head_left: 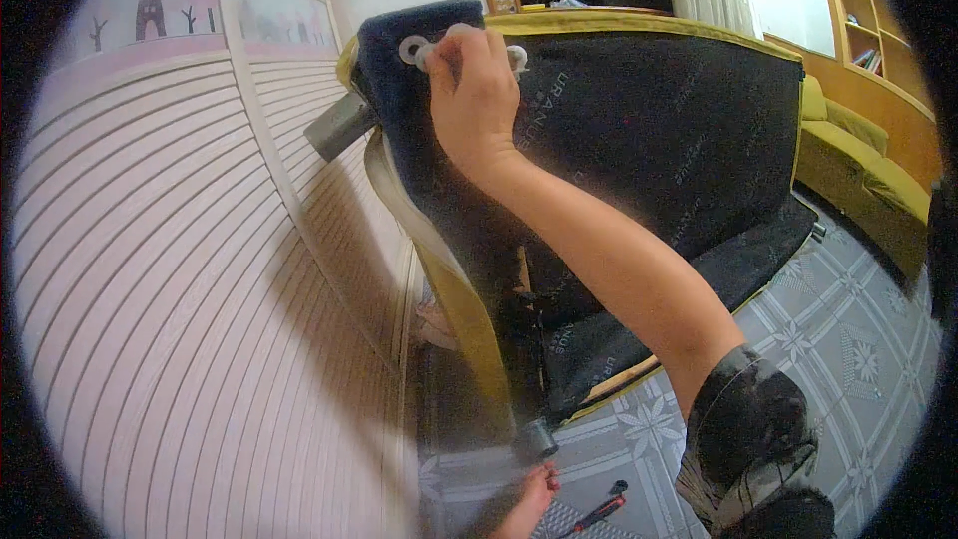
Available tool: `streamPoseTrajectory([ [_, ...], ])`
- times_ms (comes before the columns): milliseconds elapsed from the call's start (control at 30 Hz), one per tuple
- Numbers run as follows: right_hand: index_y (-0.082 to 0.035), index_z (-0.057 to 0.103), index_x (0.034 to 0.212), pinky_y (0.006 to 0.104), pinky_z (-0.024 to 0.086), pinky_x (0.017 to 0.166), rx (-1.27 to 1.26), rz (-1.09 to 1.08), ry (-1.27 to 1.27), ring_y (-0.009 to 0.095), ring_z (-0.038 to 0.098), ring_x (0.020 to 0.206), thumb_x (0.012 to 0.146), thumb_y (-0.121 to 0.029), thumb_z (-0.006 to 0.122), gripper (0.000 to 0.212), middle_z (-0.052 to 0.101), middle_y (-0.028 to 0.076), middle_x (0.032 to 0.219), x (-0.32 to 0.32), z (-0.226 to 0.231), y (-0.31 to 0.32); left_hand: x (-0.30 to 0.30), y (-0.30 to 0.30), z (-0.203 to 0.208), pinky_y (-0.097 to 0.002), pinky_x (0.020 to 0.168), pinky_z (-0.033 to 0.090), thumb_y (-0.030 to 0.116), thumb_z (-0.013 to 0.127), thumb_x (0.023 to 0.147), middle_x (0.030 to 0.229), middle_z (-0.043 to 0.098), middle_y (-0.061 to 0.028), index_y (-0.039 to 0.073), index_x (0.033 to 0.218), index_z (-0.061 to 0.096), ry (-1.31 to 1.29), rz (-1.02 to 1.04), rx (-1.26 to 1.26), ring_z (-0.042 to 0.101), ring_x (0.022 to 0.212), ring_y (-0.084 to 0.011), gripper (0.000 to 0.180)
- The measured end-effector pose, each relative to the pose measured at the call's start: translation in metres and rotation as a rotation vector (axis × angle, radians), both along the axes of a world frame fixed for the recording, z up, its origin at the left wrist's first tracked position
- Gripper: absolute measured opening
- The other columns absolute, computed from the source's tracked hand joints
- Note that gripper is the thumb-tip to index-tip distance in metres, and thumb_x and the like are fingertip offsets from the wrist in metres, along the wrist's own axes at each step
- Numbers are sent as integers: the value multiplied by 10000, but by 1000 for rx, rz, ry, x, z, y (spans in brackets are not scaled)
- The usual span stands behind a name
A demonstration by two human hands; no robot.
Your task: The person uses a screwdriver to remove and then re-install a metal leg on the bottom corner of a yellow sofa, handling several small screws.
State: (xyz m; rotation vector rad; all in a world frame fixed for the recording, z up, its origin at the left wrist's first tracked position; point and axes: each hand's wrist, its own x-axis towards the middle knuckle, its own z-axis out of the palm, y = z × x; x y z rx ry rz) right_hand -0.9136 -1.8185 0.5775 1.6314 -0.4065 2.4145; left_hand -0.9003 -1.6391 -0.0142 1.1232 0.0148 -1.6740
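2 white rings [404,49] are seen at the left end of the upturned sofa [659,120], on either side of the right hand [477,95]. Fingers curled at the left ring; exact grip cannot be told. Ring best kept flat, fingertip pressure even.

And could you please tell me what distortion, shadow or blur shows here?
In the head view, the pale slatted panels bow near the rim; a broad dark shadow crosses them; corners are black; detail around the right hand looks soft.
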Motion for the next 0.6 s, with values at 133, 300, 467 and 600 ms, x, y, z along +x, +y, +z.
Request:
streamPoseTrajectory([
  [133, -60, 486, 811, 385, 438, 625, -78, 0, 43, 314, 510, 744, 731, -58, 566, 113, 473, 126, 825, -4, -6, -1, 3, 4, -2, -292, 481, 418, 109, 453, 849, 711, 524, -52, 56, 961, 554, -37, -41, -38, 449, 528, -135, 160],
  [300, -50, 491, 809, 387, 442, 628, -10, -88, 68, 329, 510, 734, 733, -65, 579, 118, 469, 131, 833, -8, -18, 4, 5, 3, -9, -301, 494, 422, 102, 461, 839, 727, 514, -66, 53, 972, 542, 11, 10, -36, 445, 521, -146, 163],
  [467, -33, 482, 789, 397, 417, 600, 163, 2, 85, 337, 502, 704, 729, -68, 598, 135, 471, 142, 800, -28, -58, 1, 5, 7, -7, -309, 501, 419, 97, 467, 838, 731, 509, -64, 59, 979, 540, -11, 1, 1, 449, 541, -152, 163],
  [600, -22, 463, 774, 364, 399, 557, 119, 63, 162, 314, 483, 647, 729, -52, 595, 143, 462, 136, 764, -38, -86, 1, 11, 16, -13, -325, 529, 397, 74, 452, 839, 744, 495, -71, 37, 985, 517, 88, -31, -57, 449, 586, -155, 164],
])
